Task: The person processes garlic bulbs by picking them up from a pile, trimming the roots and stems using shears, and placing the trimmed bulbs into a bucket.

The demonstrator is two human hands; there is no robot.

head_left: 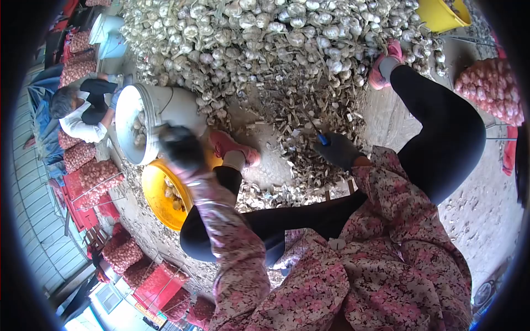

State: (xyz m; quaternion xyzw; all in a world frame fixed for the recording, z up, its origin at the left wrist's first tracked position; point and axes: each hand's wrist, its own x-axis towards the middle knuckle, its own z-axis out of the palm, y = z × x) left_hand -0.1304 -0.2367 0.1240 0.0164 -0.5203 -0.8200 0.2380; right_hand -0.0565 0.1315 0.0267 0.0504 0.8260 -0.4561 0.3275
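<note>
My left hand (pixel 182 149), in a dark glove, is smeared by motion beside the rim of a white bucket (pixel 179 110) and above a yellow bucket (pixel 160 205). Its fingers and anything in them cannot be made out. Some garlic bulbs (pixel 138 132) lie in the white bucket, and more bulbs (pixel 172 193) in the yellow one. A grey glove covers my right hand (pixel 341 150), closed round a blue-handled knife (pixel 323 139) with a thin dark blade pointing away from me. Below that blade spread cut stems and dry trimmings (pixel 309 149).
A large heap of garlic (pixel 265 38) fills the far side, with a yellow tub (pixel 441 15) at its right. To the left a person (pixel 85 113) crouches near red mesh sacks (pixel 99 179). Another full sack (pixel 490 91) stands at right. My pink shoes (pixel 234 148) flank the trimmings.
</note>
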